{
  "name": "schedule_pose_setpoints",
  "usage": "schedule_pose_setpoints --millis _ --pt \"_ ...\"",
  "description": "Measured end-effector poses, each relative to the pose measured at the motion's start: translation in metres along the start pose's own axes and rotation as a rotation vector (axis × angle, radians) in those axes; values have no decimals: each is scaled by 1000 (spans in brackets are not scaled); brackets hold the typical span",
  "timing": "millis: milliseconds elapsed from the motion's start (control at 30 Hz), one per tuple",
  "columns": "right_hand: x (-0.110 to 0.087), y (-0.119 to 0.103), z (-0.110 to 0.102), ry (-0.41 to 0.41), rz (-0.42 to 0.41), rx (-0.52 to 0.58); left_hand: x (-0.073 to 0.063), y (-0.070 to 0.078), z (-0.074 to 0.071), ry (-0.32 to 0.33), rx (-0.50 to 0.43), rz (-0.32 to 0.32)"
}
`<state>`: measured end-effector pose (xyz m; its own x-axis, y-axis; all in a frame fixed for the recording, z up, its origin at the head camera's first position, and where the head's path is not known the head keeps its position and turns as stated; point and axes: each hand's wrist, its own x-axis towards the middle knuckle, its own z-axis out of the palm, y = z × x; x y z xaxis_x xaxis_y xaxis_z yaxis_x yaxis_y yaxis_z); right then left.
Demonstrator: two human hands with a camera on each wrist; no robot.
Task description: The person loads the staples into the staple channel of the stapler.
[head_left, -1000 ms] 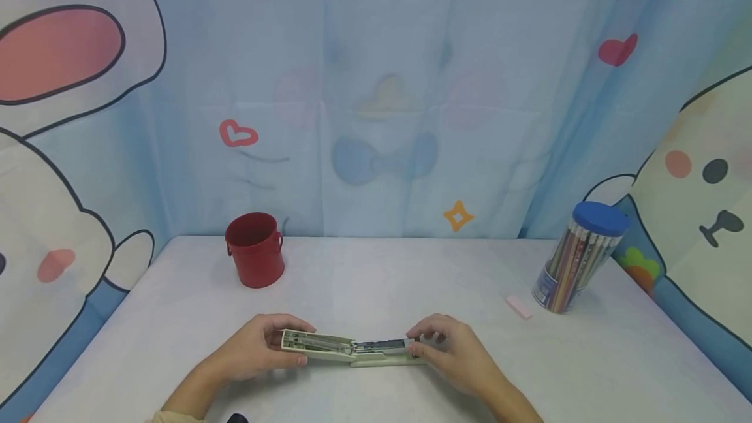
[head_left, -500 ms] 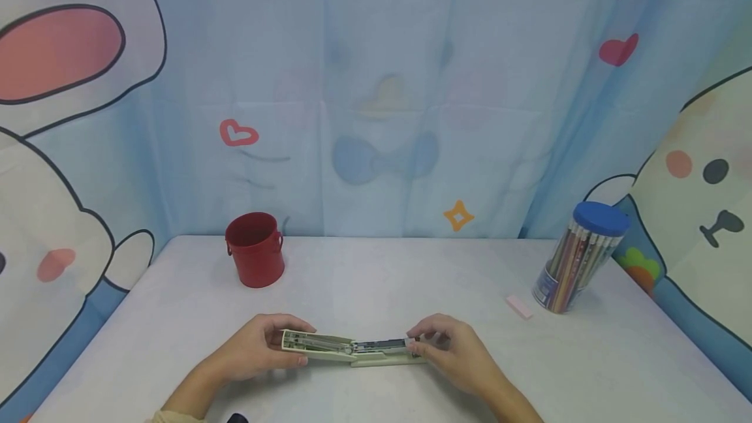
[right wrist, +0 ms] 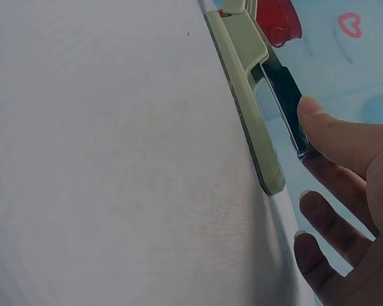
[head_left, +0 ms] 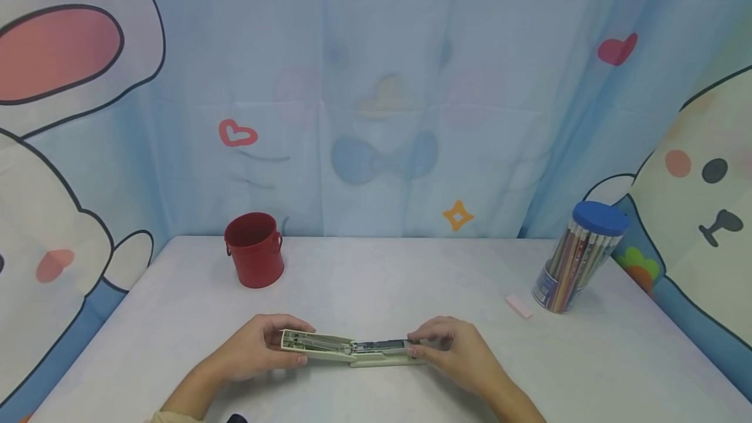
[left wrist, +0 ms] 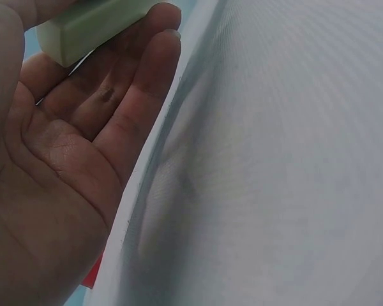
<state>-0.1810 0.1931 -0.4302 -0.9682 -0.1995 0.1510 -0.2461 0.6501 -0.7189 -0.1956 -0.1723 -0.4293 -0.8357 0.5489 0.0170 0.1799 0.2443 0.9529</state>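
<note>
A pale green stapler [head_left: 384,360] lies opened out on the white table, its top arm swung over to the left. My left hand [head_left: 261,348] grips the end of that top arm between thumb and fingers; in the left wrist view the arm's green end [left wrist: 89,29] sits in the fingers of the hand [left wrist: 70,146]. My right hand [head_left: 458,351] pinches the tip of the dark metal staple channel [right wrist: 285,95] with thumb and forefinger. In the right wrist view, that channel stands raised off the green base [right wrist: 255,127], and the right hand's [right wrist: 345,191] other fingers are spread below.
A red bucket [head_left: 255,252] stands at the back left. At the right is a clear tub of pencils [head_left: 578,266] with a blue lid, beside a small pink block [head_left: 519,307]. A dark object [head_left: 237,418] shows at the front edge. A printed curtain [head_left: 376,51] hangs behind.
The fingers of my right hand have shifted very slightly at the channel's tip. The left hand and the stapler have stayed in place.
</note>
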Motion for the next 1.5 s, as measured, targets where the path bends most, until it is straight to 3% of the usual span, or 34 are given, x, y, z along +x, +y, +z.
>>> schedule_pose_setpoints --millis 667,1167,1500 --pt "-1 3 -1 -81 -119 31 1 -1 0 6 17 2" --pt "-2 1 2 -50 -13 21 0 -2 1 -3 5 28" --pt "-2 3 1 -67 -9 35 1 0 1 17 -23 -3"
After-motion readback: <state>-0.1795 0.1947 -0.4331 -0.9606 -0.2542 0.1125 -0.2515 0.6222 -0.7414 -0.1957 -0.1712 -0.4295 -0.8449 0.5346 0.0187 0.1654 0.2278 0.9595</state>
